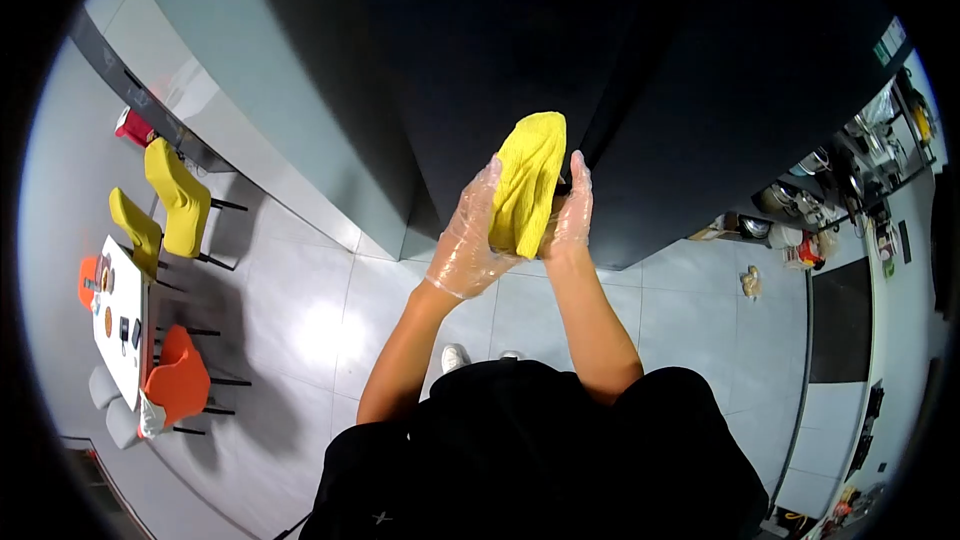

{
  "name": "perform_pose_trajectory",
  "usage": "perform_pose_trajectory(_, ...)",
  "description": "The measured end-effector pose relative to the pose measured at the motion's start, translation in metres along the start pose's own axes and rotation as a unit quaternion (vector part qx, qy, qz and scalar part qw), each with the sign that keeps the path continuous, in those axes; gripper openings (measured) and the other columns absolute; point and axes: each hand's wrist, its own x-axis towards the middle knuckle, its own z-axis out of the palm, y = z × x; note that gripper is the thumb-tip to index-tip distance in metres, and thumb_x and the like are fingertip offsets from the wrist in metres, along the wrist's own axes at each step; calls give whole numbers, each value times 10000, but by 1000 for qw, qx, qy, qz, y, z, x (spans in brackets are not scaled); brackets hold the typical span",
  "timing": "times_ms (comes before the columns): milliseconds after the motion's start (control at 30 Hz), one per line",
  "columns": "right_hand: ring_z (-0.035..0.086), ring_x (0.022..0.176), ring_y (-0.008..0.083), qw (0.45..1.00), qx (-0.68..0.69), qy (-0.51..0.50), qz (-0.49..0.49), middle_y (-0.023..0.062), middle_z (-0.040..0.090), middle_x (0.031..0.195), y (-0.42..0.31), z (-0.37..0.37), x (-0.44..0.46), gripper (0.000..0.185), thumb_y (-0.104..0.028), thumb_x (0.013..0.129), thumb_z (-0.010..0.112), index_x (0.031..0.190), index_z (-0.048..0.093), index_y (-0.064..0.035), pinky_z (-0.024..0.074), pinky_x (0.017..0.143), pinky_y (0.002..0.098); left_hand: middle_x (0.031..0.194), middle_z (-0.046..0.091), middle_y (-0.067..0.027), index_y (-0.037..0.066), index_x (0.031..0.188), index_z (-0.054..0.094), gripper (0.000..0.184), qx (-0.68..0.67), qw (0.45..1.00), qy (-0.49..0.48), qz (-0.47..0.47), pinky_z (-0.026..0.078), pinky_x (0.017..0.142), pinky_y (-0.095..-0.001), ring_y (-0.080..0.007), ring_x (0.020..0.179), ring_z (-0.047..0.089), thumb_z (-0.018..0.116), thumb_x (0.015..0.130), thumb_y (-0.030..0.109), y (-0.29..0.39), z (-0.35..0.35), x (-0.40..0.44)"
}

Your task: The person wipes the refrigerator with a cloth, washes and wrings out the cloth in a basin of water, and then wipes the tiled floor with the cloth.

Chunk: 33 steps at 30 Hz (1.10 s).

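Observation:
A folded yellow cloth (pixel 528 180) is held up in the middle of the view, in front of a tall dark cabinet-like surface (pixel 500 30). Both hands wear clear plastic gloves. My left hand (pixel 470 240) grips the cloth from its left side, with the fingers partly behind it. On the right side, my right hand (pixel 572 215) is closed around the lower right edge of the cloth, its fingertips pointing up. Something small and dark shows between the cloth and my right hand, too small to make out.
At the left, a white table (pixel 122 325) carries small items, with yellow chairs (pixel 182 202) and an orange chair (pixel 180 375) around it. On the right are a counter with pots (pixel 790 202) and a small bag (pixel 751 282) on the tiled floor.

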Motion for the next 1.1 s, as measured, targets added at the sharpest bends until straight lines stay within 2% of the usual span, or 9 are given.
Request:
perform_pose_trajectory(200,590,1244,374,994,-5,-109,18,259,563,1392,18,9,-2,662,-399,929,535,1469,463,-24,436,1129,515,1415,516,-145,49,1472,416,747,-202,971,122,-40,461,1119,-388,-260,1340,527,704,807,-135,-33,-8,-7)
perform_pose_trajectory(267,600,1238,350,986,-81,-149,12,238,568,1394,35,13,2,636,-312,921,540,1493,449,-48,444,1133,492,1281,593,-121,54,1404,474,564,-500,813,175,-243,543,1015,-370,-232,1223,611,616,893,-138,-43,-19,-12)
perform_pose_trajectory(400,640,1131,170,957,-287,-26,39,103,610,1323,63,-10,25,671,-29,906,605,1544,417,-116,543,995,309,1192,673,-105,53,1335,540,297,-630,660,128,-389,595,902,-369,-236,1075,682,541,1050,138,-41,-50,-16)
perform_pose_trajectory(700,542,1311,265,775,-608,-48,-165,108,567,1426,69,15,26,690,-2,750,811,1387,567,-106,388,1161,366,1404,584,-184,18,1414,525,516,-599,669,199,-392,533,1050,-443,-311,1266,614,372,1068,368,-66,-97,-22)
perform_pose_trajectory(800,523,1346,288,678,-701,-109,-193,132,543,1465,61,25,26,725,-31,739,836,1403,549,-83,373,1179,365,1358,603,-200,35,1428,511,511,-637,707,143,-272,544,1033,-468,-324,1251,620,362,1071,369,-87,-96,-27)
perform_pose_trajectory(867,506,1368,299,673,-706,-92,-200,142,518,1495,62,29,25,780,-36,728,849,1433,518,-62,357,1194,366,1326,615,-194,48,1429,512,493,-680,695,99,-211,543,1028,-488,-327,1227,625,376,1070,358,-98,-111,-34)
perform_pose_trajectory(1000,535,1337,281,834,-537,-67,-104,129,538,1465,53,50,16,759,-7,760,832,1452,543,-123,404,1168,362,1274,631,-178,67,1414,526,434,-694,661,107,-264,548,1006,-513,-317,1164,639,426,1063,301,-97,-123,-36)
perform_pose_trajectory(1067,590,1256,275,904,-428,9,-20,145,600,1363,52,62,13,586,-7,829,766,1373,635,-179,490,1093,389,1302,619,-145,52,1401,529,401,-508,762,158,-369,481,1079,-449,-260,1221,596,551,1034,213,-107,-109,-26)
perform_pose_trajectory(1100,589,1257,282,901,-433,12,-32,152,590,1372,54,59,18,582,-22,840,762,1385,624,-173,493,1086,390,1323,610,-139,47,1418,514,448,-422,846,168,-279,460,1100,-434,-253,1252,577,620,997,160,-107,-102,-28)
